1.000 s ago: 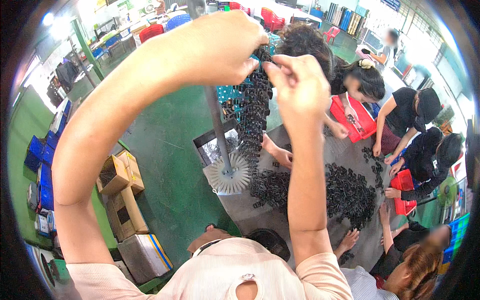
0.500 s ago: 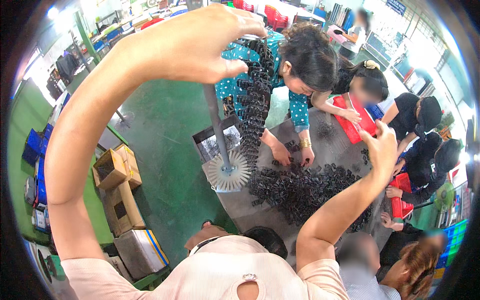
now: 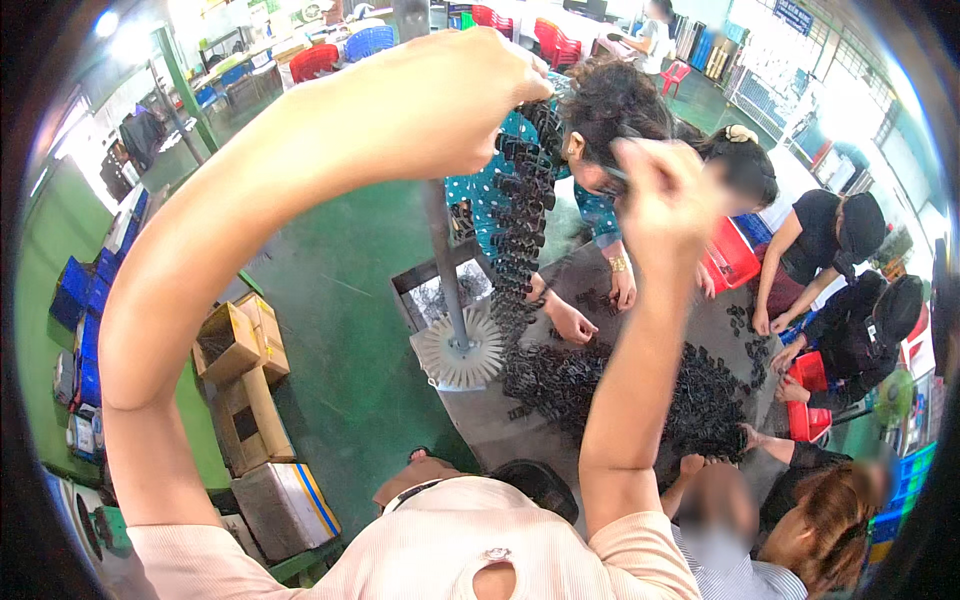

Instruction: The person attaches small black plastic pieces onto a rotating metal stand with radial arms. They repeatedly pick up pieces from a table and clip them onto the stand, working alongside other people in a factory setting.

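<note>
A long hanging strand of small black plastic pieces [image 3: 522, 215] reaches from high above the table down to its edge. My left hand [image 3: 485, 105], raised at the top, is closed around its upper end; the fingertips are partly turned away. My right hand [image 3: 665, 200] is lifted over the table, to the right of the strand, with fingers bent and smeared by motion. Whether it holds a piece I cannot make out. Below it, a heap of loose black pieces [image 3: 640, 390] spreads over the grey table [image 3: 480, 415].
Left of the strand stands a grey post [image 3: 440, 240] above a pale slotted disc [image 3: 458, 348]. Co-workers surround the table; one co-worker's hand [image 3: 572, 322] is near the heap. Red trays [image 3: 733, 255] lie at right. Cardboard boxes [image 3: 228, 340] stand on the left.
My right hand has moved left and up, toward the strand, its fingers more bent. My left hand has closed further at the strand's top. The facing co-worker's hands have moved apart.
</note>
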Available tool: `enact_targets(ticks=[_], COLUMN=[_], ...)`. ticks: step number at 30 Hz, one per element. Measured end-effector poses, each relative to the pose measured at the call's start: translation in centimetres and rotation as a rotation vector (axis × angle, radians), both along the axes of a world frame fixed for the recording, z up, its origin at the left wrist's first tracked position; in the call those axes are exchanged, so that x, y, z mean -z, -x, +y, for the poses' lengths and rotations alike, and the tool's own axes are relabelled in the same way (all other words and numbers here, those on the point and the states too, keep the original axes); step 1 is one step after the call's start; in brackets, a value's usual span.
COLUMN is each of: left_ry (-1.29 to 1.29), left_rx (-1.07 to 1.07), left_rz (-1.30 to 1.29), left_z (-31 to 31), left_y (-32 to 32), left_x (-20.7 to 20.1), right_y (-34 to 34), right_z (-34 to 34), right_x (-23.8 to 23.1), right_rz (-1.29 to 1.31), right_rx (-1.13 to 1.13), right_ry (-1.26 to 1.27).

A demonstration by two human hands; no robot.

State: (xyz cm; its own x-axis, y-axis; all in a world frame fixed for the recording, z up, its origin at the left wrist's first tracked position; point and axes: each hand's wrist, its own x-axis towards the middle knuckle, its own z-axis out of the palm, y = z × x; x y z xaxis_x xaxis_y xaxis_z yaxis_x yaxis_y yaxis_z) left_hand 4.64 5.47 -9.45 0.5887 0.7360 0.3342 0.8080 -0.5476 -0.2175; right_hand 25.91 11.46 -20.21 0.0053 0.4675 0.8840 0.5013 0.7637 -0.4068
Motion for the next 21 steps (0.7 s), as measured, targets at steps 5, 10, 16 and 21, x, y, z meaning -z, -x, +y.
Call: enact_targets(ticks=[5, 10, 16, 21], left_ry=[-0.054, 0.054, 0.047, -0.11], left_rx=[0.299, 0.193, -0.037, 0.125], left_rz=[-0.051, -0.114, 0.092, 0.057], left_z=[0.0, -0.8, -0.5, 0.4], left_y=[2.3, -0.3, -3.4, -0.9], left_x=[0.3, 0.0, -0.3, 1.3], right_y=[-9.8, -2.8, 4.3, -3.1], right_z=[-5.3, -3.4, -1.9, -2.2], right_x=[-1.3, -1.1, -0.6, -0.1], right_rz=[-0.371, -0.15, -0.027, -0.167], right_rx=[0.713, 0.24, 0.164, 0.181], right_ry=[0.626, -0.044, -0.052, -0.055])
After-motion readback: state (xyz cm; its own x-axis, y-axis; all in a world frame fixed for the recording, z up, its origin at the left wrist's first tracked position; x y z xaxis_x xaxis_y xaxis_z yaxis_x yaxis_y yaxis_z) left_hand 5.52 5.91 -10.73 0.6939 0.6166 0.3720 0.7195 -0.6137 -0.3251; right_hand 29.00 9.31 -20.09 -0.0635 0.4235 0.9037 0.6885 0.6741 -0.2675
